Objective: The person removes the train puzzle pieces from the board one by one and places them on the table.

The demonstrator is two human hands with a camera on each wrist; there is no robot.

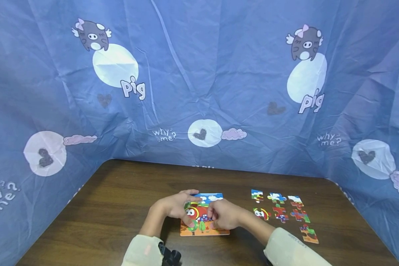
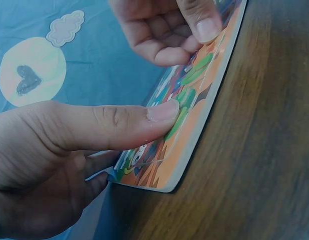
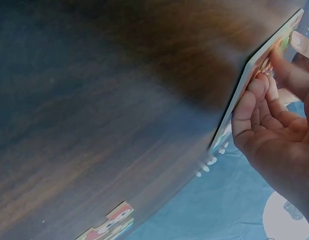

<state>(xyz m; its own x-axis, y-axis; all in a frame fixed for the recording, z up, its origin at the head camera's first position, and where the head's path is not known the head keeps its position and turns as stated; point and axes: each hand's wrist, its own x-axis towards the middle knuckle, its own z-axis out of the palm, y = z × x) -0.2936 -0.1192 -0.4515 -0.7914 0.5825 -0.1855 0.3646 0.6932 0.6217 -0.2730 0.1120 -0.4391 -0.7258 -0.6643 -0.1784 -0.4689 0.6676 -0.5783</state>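
A picture jigsaw puzzle (image 1: 203, 232) in a flat board lies near the front of the table, with an orange base, green plants and a red cartoon figure. My left hand (image 1: 177, 207) spans its left side, the thumb (image 2: 159, 112) straight and pressing on the picture, the other fingers towards the far edge. Over the puzzle's right part, my right hand (image 1: 227, 214) has bent fingers (image 3: 247, 107), with fingertips and thumb at the picture. Whether a piece is pinched there is hidden. Several loose jigsaw pieces (image 1: 280, 213) lie to the right of the board.
The brown wooden table (image 1: 119, 207) carries the puzzle and the loose pieces, which lie flat and apart in rough rows. A blue printed cloth (image 1: 186, 74) hangs behind the table and at its sides. A black wrist device (image 1: 170, 255) sits at the left sleeve.
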